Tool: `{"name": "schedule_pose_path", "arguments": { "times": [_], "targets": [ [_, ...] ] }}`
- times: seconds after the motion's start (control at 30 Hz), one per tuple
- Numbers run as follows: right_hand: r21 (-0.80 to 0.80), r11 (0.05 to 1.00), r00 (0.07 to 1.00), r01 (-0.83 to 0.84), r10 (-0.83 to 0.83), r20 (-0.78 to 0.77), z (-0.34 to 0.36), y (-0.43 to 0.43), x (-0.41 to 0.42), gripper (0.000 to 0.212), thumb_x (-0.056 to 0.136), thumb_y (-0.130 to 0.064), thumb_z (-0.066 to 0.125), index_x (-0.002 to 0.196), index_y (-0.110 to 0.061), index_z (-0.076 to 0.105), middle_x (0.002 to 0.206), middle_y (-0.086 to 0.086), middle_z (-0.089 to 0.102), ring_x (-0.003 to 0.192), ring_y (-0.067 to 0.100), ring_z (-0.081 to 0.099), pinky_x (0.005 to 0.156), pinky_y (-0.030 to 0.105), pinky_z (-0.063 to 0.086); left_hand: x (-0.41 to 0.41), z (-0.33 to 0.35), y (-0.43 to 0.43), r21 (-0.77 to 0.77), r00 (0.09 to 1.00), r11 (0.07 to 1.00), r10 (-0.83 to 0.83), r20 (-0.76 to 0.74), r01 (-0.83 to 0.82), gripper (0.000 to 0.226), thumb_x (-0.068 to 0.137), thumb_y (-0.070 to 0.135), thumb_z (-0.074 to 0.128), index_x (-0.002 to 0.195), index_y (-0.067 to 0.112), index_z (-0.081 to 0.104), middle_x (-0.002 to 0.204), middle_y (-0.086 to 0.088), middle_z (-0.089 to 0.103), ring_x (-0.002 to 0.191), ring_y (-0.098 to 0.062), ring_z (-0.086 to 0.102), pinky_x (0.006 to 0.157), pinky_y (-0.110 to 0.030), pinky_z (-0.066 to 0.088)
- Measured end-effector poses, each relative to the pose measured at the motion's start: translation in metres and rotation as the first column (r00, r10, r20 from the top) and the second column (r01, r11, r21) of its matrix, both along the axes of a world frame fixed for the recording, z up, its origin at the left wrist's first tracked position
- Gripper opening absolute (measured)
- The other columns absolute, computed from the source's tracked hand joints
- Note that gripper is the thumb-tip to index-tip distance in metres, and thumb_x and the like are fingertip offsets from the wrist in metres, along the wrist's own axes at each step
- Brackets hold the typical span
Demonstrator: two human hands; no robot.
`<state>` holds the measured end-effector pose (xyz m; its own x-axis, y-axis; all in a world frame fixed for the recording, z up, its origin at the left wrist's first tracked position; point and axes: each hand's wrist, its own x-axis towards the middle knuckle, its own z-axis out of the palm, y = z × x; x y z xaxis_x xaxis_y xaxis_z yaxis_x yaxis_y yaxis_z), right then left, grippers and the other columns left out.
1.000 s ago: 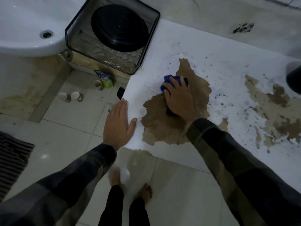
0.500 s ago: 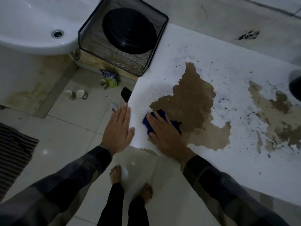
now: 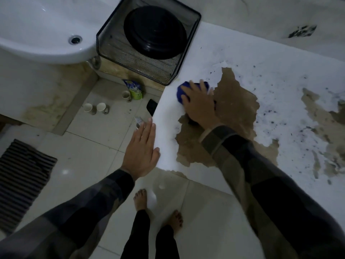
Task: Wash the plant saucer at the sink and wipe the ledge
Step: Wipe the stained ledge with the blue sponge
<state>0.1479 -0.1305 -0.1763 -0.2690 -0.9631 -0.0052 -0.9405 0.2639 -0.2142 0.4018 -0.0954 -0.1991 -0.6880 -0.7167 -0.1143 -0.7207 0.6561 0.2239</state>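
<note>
Just beside the cloth (image 3: 182, 90), a mesh basket (image 3: 141, 71) holds the saucer (image 3: 155, 31).

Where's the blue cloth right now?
Head view, centre: the blue cloth lies under the right hand on the white ledge, near the mesh basket.

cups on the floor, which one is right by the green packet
The lone cup just left of the green packet; the other two cups stand paired farther left, apart from it.
</note>
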Motion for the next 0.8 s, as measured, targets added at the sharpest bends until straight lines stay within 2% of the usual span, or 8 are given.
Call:
{"name": "schedule_pose_path", "arguments": {
  "times": [0.17, 0.3, 0.4, 0.47, 0.53, 0.63, 0.7, 0.8],
  "targets": [
    [0.039, 0.993, 0.993, 0.110, -0.111, 0.025, 0.001, 0.067, -0.044, 0.045, 0.099, -0.042, 0.033, 0.140, -0.024, 0.040, 0.154, 0.002, 0.029, 0.145, 0.033, 0.007, 0.115, 0.057, 0.008, -0.001, 0.000, -0.001, -0.023, 1.000, 1.000, -0.007, -0.011, 0.007, 0.071, 0.092, 0.040, 0.017, 0.150, 0.002, 0.008, 0.158, -0.017, 0.003, 0.146, -0.031, 0.000, 0.119, -0.043, 0.002],
    [-0.044, 0.998, 0.987, 0.035, -0.028, 0.156, 0.004, 0.130, -0.018, 0.063, 0.093, -0.051, 0.039, 0.144, -0.014, 0.034, 0.153, 0.006, 0.029, 0.145, 0.031, 0.009, 0.114, 0.049, 0.022, -0.002, 0.000, -0.002, -0.023, 0.999, 0.999, -0.026, -0.020, 0.026, 0.071, 0.090, 0.038, 0.018, 0.150, 0.000, 0.009, 0.158, -0.018, 0.003, 0.146, -0.031, -0.002, 0.119, -0.043, 0.000],
    [-0.100, 0.993, 0.962, -0.059, 0.083, 0.261, 0.004, 0.154, 0.013, 0.063, 0.093, -0.047, 0.039, 0.142, -0.009, 0.034, 0.151, 0.009, 0.032, 0.143, 0.028, 0.016, 0.111, 0.049, 0.028, -0.002, -0.002, -0.003, 0.000, 0.998, 0.999, -0.040, -0.045, 0.040, 0.072, 0.090, 0.036, 0.020, 0.149, -0.002, 0.007, 0.158, -0.020, 0.001, 0.146, -0.033, -0.001, 0.119, -0.046, 0.006],
    [-0.121, 0.977, 0.943, -0.175, 0.202, 0.263, 0.003, 0.154, 0.036, 0.059, 0.095, -0.046, 0.037, 0.139, -0.007, 0.040, 0.147, 0.011, 0.038, 0.142, 0.028, 0.021, 0.110, 0.055, 0.031, -0.001, -0.002, -0.004, 0.030, 0.996, 0.999, -0.042, -0.073, 0.044, 0.072, 0.090, 0.036, 0.022, 0.149, -0.003, 0.006, 0.157, -0.021, 0.000, 0.146, -0.033, -0.002, 0.120, -0.046, 0.007],
    [-0.144, 0.934, 0.905, -0.326, 0.353, 0.236, 0.000, 0.143, 0.056, 0.056, 0.098, -0.043, 0.034, 0.136, -0.004, 0.045, 0.144, 0.012, 0.044, 0.140, 0.029, 0.026, 0.111, 0.053, 0.029, 0.001, -0.003, -0.005, 0.057, 0.990, 0.995, -0.068, -0.122, 0.076, 0.071, 0.091, 0.035, 0.022, 0.148, -0.004, 0.003, 0.157, -0.022, -0.001, 0.146, -0.033, -0.003, 0.120, -0.048, 0.008],
    [-0.104, 0.836, 0.828, -0.539, 0.548, 0.118, -0.006, 0.111, 0.073, 0.048, 0.096, -0.030, 0.041, 0.135, -0.002, 0.046, 0.142, 0.012, 0.047, 0.138, 0.031, 0.032, 0.113, 0.049, 0.028, 0.003, -0.005, -0.008, 0.108, 0.967, 0.987, -0.092, -0.238, 0.120, 0.067, 0.095, 0.033, 0.022, 0.147, -0.004, 0.002, 0.157, -0.022, -0.001, 0.147, -0.031, -0.001, 0.119, -0.051, 0.009],
    [-0.071, 0.827, 0.819, -0.558, 0.562, 0.114, -0.007, 0.083, 0.077, 0.047, 0.094, -0.026, 0.044, 0.134, -0.003, 0.047, 0.140, 0.013, 0.049, 0.138, 0.033, 0.033, 0.112, 0.048, 0.030, 0.004, -0.004, -0.008, 0.163, 0.957, 0.984, -0.026, -0.290, 0.076, 0.069, 0.094, 0.035, 0.023, 0.148, -0.002, 0.003, 0.158, -0.018, -0.002, 0.147, -0.028, -0.002, 0.120, -0.048, 0.007],
    [-0.072, 0.913, 0.896, -0.402, 0.409, 0.172, 0.003, 0.040, 0.075, 0.046, 0.092, -0.021, 0.049, 0.134, -0.002, 0.047, 0.140, 0.014, 0.049, 0.138, 0.037, 0.031, 0.112, 0.047, 0.028, 0.004, -0.005, -0.006, 0.193, 0.965, 0.981, 0.029, -0.259, 0.023, 0.074, 0.092, 0.043, 0.022, 0.150, 0.003, -0.001, 0.158, -0.012, -0.007, 0.147, -0.023, -0.008, 0.120, -0.041, 0.001]
  ]
}}
